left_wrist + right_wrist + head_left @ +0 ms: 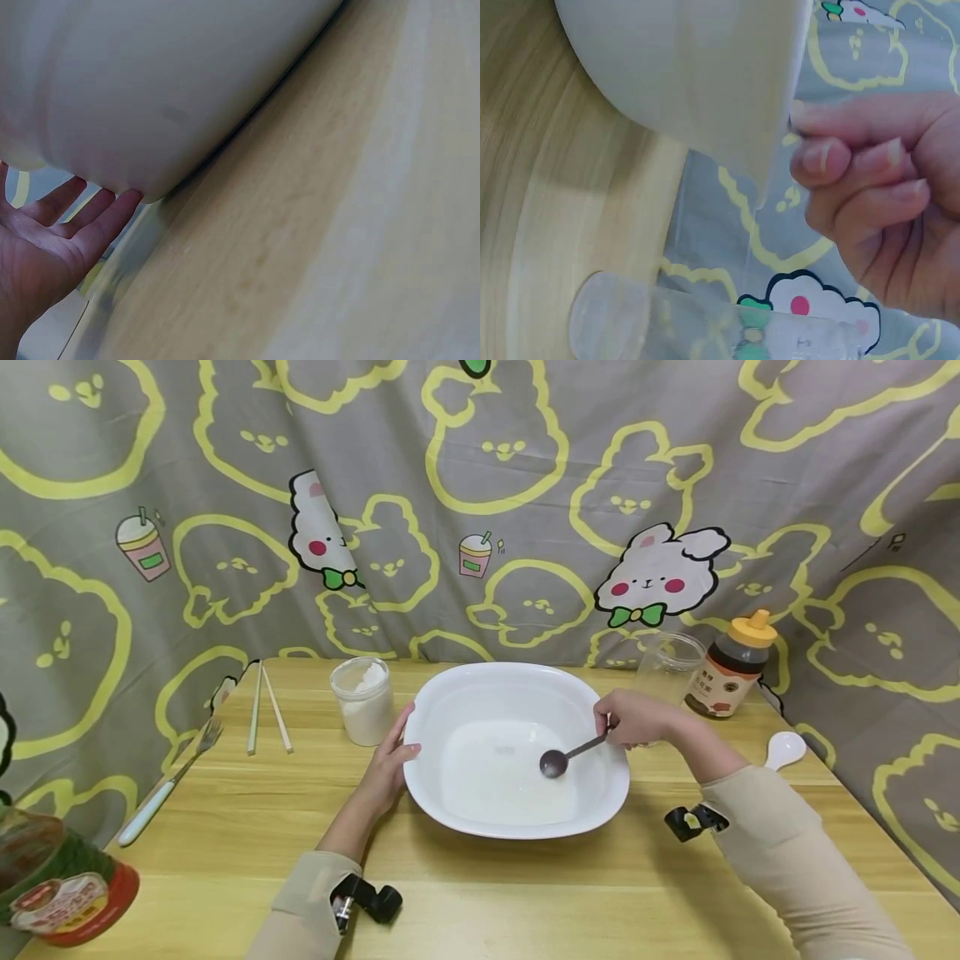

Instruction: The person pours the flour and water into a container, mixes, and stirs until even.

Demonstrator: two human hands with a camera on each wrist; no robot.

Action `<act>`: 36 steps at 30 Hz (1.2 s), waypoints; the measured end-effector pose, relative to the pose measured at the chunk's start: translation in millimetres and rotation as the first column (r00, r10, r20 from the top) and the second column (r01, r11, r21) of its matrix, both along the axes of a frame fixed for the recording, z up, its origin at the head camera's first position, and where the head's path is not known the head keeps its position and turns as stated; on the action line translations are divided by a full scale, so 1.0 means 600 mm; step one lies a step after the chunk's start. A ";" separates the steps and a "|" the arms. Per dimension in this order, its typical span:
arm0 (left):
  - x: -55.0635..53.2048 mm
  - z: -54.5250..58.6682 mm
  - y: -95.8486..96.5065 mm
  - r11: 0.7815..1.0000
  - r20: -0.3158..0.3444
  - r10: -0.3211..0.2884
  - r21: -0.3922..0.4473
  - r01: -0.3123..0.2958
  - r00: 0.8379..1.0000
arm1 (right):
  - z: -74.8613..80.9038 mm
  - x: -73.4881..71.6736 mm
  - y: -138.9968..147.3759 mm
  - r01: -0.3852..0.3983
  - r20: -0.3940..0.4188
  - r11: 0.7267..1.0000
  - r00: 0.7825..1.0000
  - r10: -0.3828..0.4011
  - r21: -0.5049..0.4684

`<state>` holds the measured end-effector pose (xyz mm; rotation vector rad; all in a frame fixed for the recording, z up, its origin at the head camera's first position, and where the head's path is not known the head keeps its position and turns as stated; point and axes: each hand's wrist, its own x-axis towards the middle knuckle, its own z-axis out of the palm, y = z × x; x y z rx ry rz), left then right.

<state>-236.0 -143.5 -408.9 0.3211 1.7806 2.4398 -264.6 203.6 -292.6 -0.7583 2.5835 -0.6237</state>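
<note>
White basin (487,697) is gripped by the left hand (386,768); the curled right hand (639,718) pinches a dark spoon (554,764).

Cartoon curtain (517,410) and chopsticks (277,710) suggest a home, perhaps.

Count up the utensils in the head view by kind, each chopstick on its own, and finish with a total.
Spoons: 2 (the dark spoon in the right hand; the white spoon on the table)
Fork: 1
Chopsticks: 2
Total: 5
</note>
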 end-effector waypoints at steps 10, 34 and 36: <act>0.000 0.001 0.001 1.000 0.002 0.002 0.010 -0.002 1.000 | -0.031 -0.015 -0.031 0.089 0.059 0.986 0.995 -0.081 -0.140; 0.000 0.000 0.001 1.000 0.006 0.002 0.018 -0.002 1.000 | -0.057 -0.023 -0.067 0.123 0.090 0.972 0.990 -0.107 -0.202; 0.000 0.001 0.002 1.000 0.000 0.001 0.019 -0.001 1.000 | -0.060 -0.019 -0.075 0.077 0.114 0.973 0.992 -0.053 -0.216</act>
